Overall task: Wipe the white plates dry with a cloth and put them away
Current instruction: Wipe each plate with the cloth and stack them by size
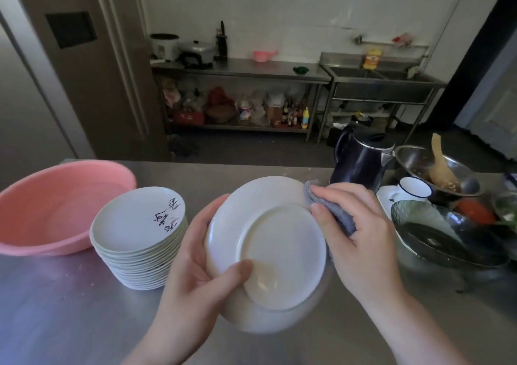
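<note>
A white plate [277,241] is held tilted above the steel counter, its underside facing me. My left hand [195,264] grips its left rim, thumb on the base ring. My right hand [355,236] presses a grey cloth [335,213] against the plate's upper right rim. To the left stands a stack of several white plates [140,236] on the counter, the top one bearing dark painted marks.
A pink basin [53,208] sits at the far left of the steel counter [70,308]. On the right are a dark kettle [361,160], a white enamel cup [414,191], a metal bowl with a wooden spoon [436,168], and a dark glass dish [444,238].
</note>
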A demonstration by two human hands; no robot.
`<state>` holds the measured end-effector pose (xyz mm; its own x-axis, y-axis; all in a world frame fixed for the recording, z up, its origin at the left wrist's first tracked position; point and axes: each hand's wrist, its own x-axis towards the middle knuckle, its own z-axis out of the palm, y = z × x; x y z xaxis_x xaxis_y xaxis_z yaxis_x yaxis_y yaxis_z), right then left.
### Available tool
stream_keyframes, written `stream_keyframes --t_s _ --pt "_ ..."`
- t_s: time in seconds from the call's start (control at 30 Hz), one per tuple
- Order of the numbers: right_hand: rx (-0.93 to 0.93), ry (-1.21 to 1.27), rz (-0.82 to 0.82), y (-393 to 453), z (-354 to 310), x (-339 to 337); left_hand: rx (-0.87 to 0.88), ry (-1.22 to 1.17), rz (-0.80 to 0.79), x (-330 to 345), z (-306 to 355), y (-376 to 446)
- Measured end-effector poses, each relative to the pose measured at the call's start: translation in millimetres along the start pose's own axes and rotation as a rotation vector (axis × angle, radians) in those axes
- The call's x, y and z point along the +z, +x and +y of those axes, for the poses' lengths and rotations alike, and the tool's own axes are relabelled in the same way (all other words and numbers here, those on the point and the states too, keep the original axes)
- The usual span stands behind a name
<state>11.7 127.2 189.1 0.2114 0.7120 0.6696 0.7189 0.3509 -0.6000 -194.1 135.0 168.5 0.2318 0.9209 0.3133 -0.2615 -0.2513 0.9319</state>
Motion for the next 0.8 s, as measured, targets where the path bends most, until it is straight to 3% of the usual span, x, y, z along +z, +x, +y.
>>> stream_keyframes --t_s 0.1,0.27,0.47,0.67,0.8 --pt "-0.175 -0.047 -0.021 8 -17 7 0.030 0.048 -0.047 6 5 0" --pt "-0.535 -0.100 -0.201 14 -42 21 0.046 0.043 -0.073 11 6 0" --pt "-0.345 -0.030 -0.153 38 -20 11 -0.025 -0.034 -0.032 3 12 -1" --pt "-0.557 -0.057 -0.301 22 -44 29 0.013 0.044 -0.039 4 10 3" --pt "-0.568 -0.022 -0.325 33 -37 24 0.015 0.018 -0.041 2 12 4"
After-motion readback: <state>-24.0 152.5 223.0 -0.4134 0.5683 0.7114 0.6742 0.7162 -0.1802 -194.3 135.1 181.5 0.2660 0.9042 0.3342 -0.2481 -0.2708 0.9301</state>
